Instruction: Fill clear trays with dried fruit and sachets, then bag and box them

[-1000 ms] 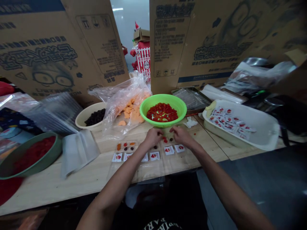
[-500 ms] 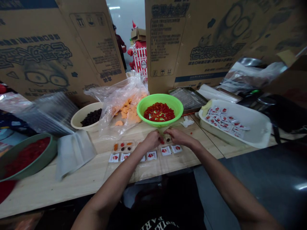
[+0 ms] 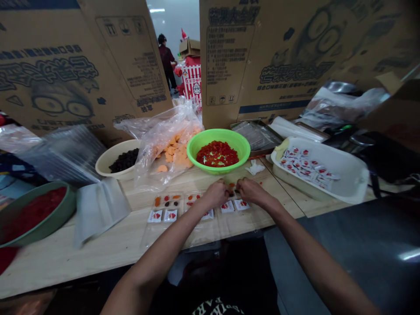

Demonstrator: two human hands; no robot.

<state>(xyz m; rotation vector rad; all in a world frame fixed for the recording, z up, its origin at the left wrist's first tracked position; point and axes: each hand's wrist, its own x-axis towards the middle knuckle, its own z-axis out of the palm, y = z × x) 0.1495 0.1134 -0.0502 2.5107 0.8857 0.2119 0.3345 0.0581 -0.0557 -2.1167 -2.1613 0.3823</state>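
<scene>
Shifted rightward since the earlier frame, the left hand (image 3: 216, 194) and right hand (image 3: 251, 190) now sit close together above a clear plastic tray (image 3: 183, 234), fingers curled downward (whether they pinch anything, I cannot tell). Small red and dark bits (image 3: 232, 189) lie between them. Paper sachets (image 3: 227, 206) sit just nearer the body; a green bowl (image 3: 197, 148) of red pieces stands just beyond.

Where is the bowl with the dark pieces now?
In the head view, the cream bowl sits on the wooden table, left of the clear bag of orange pieces, which overlaps its right edge.
</scene>
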